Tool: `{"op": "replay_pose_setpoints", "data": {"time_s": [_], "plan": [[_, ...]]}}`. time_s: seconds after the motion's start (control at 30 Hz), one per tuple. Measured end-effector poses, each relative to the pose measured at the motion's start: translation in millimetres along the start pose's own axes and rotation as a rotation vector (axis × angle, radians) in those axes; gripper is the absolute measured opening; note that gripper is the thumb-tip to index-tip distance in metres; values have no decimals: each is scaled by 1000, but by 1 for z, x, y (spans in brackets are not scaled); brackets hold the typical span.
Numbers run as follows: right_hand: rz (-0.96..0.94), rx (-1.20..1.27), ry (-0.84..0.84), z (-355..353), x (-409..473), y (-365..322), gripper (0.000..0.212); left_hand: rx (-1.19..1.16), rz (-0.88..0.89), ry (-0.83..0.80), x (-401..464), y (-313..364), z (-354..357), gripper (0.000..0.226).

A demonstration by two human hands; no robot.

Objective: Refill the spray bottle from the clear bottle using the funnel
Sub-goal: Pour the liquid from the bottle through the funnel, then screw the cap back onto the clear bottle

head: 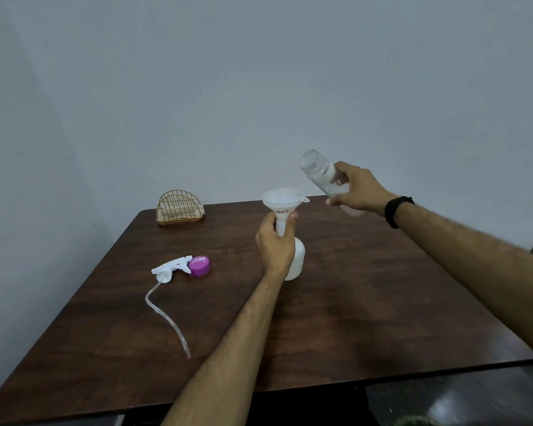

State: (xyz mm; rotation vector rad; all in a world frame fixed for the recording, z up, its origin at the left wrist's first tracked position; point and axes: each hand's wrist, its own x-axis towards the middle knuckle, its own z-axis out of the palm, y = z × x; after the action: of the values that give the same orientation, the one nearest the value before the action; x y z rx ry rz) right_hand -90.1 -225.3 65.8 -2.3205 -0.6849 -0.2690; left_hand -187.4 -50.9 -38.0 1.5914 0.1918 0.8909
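- Already, the spray head [171,268] and purple cap [200,265] lie off on the table [382,302].
- Left hand [274,244] clasps funnel [285,201] seated in the spray bottle [296,259].
- Right hand [357,190] grasps the tilted clear bottle [323,175], just beside the funnel; pouring apparently remains.

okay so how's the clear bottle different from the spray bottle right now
The clear bottle is held in the air, tilted, by the right hand; the spray bottle stands upright on the table, the left hand gripping its neck. The spray bottle is opaque white and carries the funnel. Both are uncapped.
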Motion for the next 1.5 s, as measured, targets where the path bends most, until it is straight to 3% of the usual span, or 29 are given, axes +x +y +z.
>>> {"op": "replay_pose_setpoints", "data": {"time_s": [0.17,0.27,0.4,0.63,1.03,1.17,1.3,1.37,1.5], "plan": [[166,404,-80,14,-10,15,60,1,-4,-3,0,-2,1,23],[238,495,-70,31,-18,27,65,9,-4,-7,-1,-1,0,23],[262,489,-54,50,-28,40,70,18,6,3,-1,2,-1,21],[274,482,0,68,-40,50,98,38,12,3,-3,5,-2,23],[284,436,77,78,-55,50,84,155,-9,-82,-3,12,-17,21],[292,352,215,81,-66,40,97,233,-58,-117,-2,17,-27,44],[240,223,552,94,-85,31,70,319,-118,-177,1,16,-41,65],[206,183,624,101,-95,21,54,340,-157,-190,2,17,-49,67],[95,194,406,119,-113,1,30,412,-210,-223,8,20,-70,65]]}}
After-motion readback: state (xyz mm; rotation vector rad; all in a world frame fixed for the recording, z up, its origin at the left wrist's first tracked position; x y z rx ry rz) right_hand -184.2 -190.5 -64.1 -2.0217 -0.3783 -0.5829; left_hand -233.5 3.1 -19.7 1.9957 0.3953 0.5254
